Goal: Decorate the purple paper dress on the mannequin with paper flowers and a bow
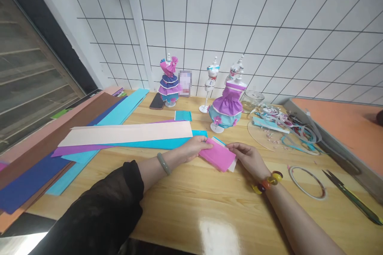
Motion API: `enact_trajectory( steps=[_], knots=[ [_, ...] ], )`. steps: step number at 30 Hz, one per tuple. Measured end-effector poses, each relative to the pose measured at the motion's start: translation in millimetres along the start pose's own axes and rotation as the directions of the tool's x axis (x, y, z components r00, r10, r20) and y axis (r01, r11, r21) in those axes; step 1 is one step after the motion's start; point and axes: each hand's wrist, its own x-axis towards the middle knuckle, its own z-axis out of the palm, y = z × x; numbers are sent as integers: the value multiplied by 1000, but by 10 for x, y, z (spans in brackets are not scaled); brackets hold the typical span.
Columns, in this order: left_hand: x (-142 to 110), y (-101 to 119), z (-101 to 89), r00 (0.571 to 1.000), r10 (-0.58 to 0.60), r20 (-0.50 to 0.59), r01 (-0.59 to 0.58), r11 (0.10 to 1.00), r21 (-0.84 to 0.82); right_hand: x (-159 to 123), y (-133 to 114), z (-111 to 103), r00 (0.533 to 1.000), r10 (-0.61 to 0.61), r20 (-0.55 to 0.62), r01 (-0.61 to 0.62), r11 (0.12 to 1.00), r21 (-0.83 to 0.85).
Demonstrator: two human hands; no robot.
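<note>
A pink piece of crepe paper [218, 154] lies across small white and blue pieces, whose edges stick out beneath it. My left hand [194, 147] grips its left end between thumb and fingers. On the other side, my right hand [247, 158] pinches the upper right edge of the small stack. Both hands hold the papers just above the wooden table [179, 207]. Behind them stands a mini dress form in a purple and light blue paper dress [229, 101]. Long strips of pale pink crepe paper [128, 133] and blue crepe paper reach close to my left hand.
More long crepe paper strips [38, 171] are piled at the left. Farther back are a second dressed form [169, 83], a bare form [212, 81], a phone [157, 101] and a glass jar [253, 99]. Ribbon scraps [287, 123], a ring [308, 183] and scissors [353, 197] lie at the right.
</note>
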Motion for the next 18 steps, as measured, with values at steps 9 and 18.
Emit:
enact_trajectory(
  steps=[9,18],
  knots=[
    [10,-39,14,997,18,-75,-22,998,-59,-12,-5,0,999,-47,-7,46,998,-33],
    [45,-69,-55,992,59,116,-60,998,8,-7,59,-2,994,-112,-18,111,992,-53]
  ],
)
